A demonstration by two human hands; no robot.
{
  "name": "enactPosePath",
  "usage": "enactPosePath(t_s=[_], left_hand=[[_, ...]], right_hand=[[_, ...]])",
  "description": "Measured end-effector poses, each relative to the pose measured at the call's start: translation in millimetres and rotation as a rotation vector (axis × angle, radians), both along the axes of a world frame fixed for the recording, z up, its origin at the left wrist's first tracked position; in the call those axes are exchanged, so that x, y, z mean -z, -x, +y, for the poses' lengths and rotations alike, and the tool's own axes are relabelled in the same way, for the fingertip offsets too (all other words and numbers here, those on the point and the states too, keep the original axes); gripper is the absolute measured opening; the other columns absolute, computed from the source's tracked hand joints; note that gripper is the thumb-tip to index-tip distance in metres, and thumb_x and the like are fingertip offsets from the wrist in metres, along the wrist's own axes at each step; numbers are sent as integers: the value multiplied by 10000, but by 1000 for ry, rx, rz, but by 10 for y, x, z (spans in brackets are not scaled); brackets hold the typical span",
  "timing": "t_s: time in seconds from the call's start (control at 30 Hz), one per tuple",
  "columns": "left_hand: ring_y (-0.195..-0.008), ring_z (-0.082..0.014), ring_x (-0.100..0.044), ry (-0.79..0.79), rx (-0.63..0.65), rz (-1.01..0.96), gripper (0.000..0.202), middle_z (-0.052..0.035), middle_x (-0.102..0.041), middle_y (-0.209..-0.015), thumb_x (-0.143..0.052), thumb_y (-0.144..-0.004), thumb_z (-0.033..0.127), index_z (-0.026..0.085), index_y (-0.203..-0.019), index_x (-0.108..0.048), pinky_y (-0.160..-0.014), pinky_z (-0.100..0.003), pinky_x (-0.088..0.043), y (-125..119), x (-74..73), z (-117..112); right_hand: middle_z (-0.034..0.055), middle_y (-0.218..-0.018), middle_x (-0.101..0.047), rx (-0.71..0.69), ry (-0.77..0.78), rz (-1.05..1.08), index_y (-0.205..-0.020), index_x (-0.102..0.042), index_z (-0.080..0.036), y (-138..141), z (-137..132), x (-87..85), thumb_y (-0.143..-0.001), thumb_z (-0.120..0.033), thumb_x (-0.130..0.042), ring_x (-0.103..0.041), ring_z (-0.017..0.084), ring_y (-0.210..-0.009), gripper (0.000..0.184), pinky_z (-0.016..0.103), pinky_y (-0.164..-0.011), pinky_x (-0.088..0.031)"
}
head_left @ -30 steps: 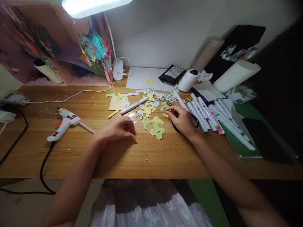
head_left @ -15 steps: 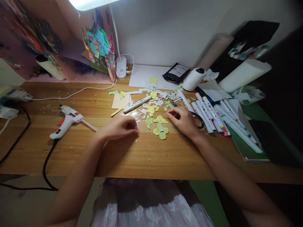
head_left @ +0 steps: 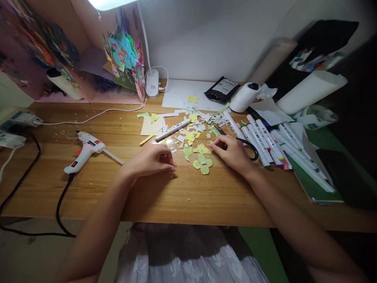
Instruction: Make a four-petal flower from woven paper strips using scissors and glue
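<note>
My left hand (head_left: 154,160) hovers low over the wooden table, its fingers curled and the thumb near the index fingertip; whether anything small is between them is hidden. To its right lies a yellow-green paper flower (head_left: 203,164) with a small white piece at its centre. Just behind that is a second yellow paper flower (head_left: 202,149). My right hand (head_left: 232,153) rests beside it, thumb and index pinched close to its edge; I cannot make out what they hold. Black-handled scissors (head_left: 253,149) lie partly under the right hand.
Paper scraps (head_left: 190,135) and a white marker (head_left: 173,129) lie behind my hands. At left a hot glue gun (head_left: 84,153) shows a red light, its black cable trailing off the edge. Several markers (head_left: 259,139) are piled right, before a white paper roll (head_left: 312,91).
The view has shifted slightly, so the table things appear a little further right. My left fingertips have dipped slightly. The right hand keeps nearly the same pose beside the flowers.
</note>
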State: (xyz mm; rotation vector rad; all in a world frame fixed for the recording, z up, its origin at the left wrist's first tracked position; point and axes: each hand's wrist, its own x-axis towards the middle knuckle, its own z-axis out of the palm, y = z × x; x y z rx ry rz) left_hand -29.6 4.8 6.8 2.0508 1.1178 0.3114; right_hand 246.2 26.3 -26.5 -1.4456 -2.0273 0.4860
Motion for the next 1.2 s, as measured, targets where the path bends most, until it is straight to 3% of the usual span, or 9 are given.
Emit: enactPosePath(t_s=[0.23,0.47,0.67,0.77,0.9,1.0,1.1,1.2], left_hand=[[-632,-114,-527,121,150,64,169,-11,-610,-723,-708,-699,311,160,-771,-683,-563,-220,-379,0,-64,-40],[-649,-125,-546,172,190,65,126,-21,-641,-732,-666,-730,291,186,-778,-717,-600,-235,-391,28,69,-10],[-651,-121,-519,184,215,97,122,-11,-610,-733,-599,-776,275,177,-794,-669,-589,-235,-376,19,7,-40],[-637,-115,-486,115,123,46,130,0,-579,-725,-547,-820,286,175,-814,-614,-561,-227,-357,0,-7,-33],[-637,-111,-465,-122,-190,-30,138,-1,-556,-735,-517,-855,296,171,-820,-564,-568,-230,-348,-31,45,31],[-666,-119,-491,-200,-361,-86,181,-20,-579,-785,-506,-869,328,166,-811,-564,-596,-243,-373,-57,87,74],[-666,-126,-502,-238,-444,-135,237,-14,-574,-741,-495,-878,367,169,-768,-565,-601,-249,-384,-99,99,70],[-671,-119,-500,-302,-434,-176,207,-7,-576,-739,-545,-857,354,174,-757,-557,-601,-240,-380,-187,89,15]], right_hand=[[23,-714,-616,-51,12,-19,-802,-637,-197,4,-5,-41,-806,-228,-638,-560,174,-672,31,302,-612,-434],[32,-814,-657,-269,-2,-50,-808,-651,-210,3,-54,-114,-857,-206,-589,-560,188,-816,79,335,-760,-431],[45,-840,-632,-395,121,-76,-861,-642,-196,37,-83,-176,-817,-210,-642,-563,194,-836,47,333,-760,-447],[44,-840,-629,-399,168,-62,-855,-629,-192,44,-87,-188,-803,-214,-655,-564,192,-830,62,331,-751,-450],[31,-819,-619,-350,244,22,-824,-613,-189,43,-90,-165,-776,-220,-673,-567,176,-787,83,320,-721,-455],[20,-811,-620,-289,367,157,-816,-596,-190,43,-91,-135,-748,-230,-687,-581,160,-743,120,309,-686,-467],[8,-768,-624,-261,475,278,-794,-594,-187,38,-83,-121,-730,-255,-693,-581,147,-692,136,297,-646,-472],[3,-758,-614,-265,519,379,-812,-619,-180,36,-80,-139,-717,-272,-702,-573,136,-676,157,278,-613,-461]])
